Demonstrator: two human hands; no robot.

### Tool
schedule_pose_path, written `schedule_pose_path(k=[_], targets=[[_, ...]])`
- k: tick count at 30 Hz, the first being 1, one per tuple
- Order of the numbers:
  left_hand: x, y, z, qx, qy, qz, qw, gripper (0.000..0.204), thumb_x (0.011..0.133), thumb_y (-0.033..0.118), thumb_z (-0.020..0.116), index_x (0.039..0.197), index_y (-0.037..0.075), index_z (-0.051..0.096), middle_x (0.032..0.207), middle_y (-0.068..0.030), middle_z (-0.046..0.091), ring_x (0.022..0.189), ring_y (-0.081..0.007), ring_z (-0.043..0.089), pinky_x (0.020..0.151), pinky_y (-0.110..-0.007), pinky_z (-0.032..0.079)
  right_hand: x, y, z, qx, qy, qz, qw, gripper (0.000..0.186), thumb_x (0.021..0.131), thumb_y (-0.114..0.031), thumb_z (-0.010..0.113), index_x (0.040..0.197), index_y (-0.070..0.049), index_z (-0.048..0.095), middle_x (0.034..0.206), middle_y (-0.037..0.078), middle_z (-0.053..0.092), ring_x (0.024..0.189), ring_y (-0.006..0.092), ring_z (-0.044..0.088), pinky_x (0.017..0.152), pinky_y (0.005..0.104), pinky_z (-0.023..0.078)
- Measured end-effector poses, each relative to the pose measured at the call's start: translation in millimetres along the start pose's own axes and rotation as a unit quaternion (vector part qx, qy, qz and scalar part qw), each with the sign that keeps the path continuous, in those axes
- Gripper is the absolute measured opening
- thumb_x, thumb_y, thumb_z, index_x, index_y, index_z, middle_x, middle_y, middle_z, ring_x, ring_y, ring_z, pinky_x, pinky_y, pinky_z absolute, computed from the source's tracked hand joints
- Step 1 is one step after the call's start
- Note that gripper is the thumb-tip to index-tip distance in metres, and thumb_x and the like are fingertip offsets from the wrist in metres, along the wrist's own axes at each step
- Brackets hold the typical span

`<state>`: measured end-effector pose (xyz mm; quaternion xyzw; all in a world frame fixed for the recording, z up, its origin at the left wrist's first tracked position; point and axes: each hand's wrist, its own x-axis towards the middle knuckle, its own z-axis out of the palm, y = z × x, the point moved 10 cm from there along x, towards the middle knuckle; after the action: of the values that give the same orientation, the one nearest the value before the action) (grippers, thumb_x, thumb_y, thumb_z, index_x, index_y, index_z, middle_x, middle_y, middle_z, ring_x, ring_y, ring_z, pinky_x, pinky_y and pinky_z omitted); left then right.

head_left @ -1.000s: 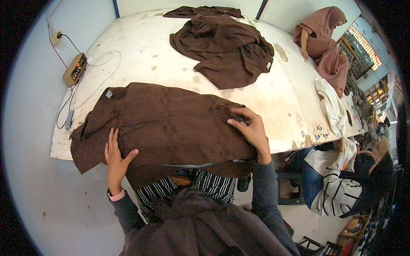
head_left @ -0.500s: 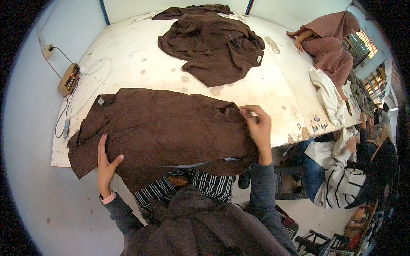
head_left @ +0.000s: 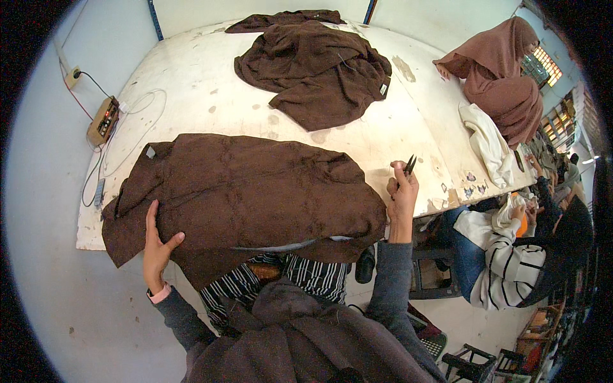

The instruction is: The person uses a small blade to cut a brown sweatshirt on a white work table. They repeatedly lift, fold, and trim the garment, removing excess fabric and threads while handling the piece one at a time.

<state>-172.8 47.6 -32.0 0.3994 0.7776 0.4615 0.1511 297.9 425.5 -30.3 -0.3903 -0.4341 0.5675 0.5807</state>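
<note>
A dark brown garment (head_left: 255,191) lies spread along the near edge of the table, part of it hanging over toward my lap. My left hand (head_left: 157,252) rests on its left part, fingers stretched out and thumb apart. Just off the garment's right end, my right hand (head_left: 402,195) is closed around small dark thread snips (head_left: 410,165), whose points stick up past the fingers. A small pale label (head_left: 151,152) shows at the garment's upper left. Along its near edge runs a narrow grey-blue strip (head_left: 281,246).
On the white table (head_left: 191,96) lie a heaped brown garment (head_left: 313,70) and another dark one (head_left: 287,19) behind it. A power box (head_left: 103,121) with cables sits at the left. White cloth (head_left: 488,143) lies at right, near a person in brown (head_left: 498,83); another person (head_left: 511,262) sits closer.
My right hand has moved right, away from the garment's end, and the snips now show clearly. The garment's right end has settled flatter. My left hand stays in place.
</note>
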Motion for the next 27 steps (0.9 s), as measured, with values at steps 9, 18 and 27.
schedule_pose_path(k=[9,18,27], targets=[[-2,8,0,0.056,0.018,0.01,0.998,0.105,0.074,0.021,0.086,0.161,0.012,0.029,0.166,-0.0148,0.03,0.153,-0.0324,0.027,0.126,-0.045,0.022,-1,-57,8,-0.096,0.038,-0.202,0.974,0.02,0.103,-0.025,0.064,0.095,-0.007,0.063,0.073,-0.004,0.057,0.057,0.0022,0.036,0.051,0.0222,0.026],[-19,14,-15,0.072,0.123,0.027,0.989,0.126,0.067,0.041,0.093,0.163,0.009,0.017,0.164,-0.021,0.029,0.15,-0.0394,0.031,0.124,-0.051,0.024,-85,-16,120,-0.464,-0.296,-0.23,0.803,0.039,0.09,-0.013,0.074,0.126,-0.004,0.065,0.131,0.013,0.067,0.124,0.026,0.063,0.104,0.0352,0.047],[-38,38,-40,0.26,0.2,0.056,0.943,0.066,0.085,0.037,0.08,0.14,0.011,0.056,0.143,-0.0156,0.056,0.133,-0.0372,0.051,0.115,-0.053,0.035,-50,-3,85,-0.49,-0.285,-0.199,0.8,0.036,0.09,-0.008,0.075,0.125,-0.002,0.069,0.126,0.012,0.071,0.118,0.0246,0.066,0.102,0.0354,0.05]])
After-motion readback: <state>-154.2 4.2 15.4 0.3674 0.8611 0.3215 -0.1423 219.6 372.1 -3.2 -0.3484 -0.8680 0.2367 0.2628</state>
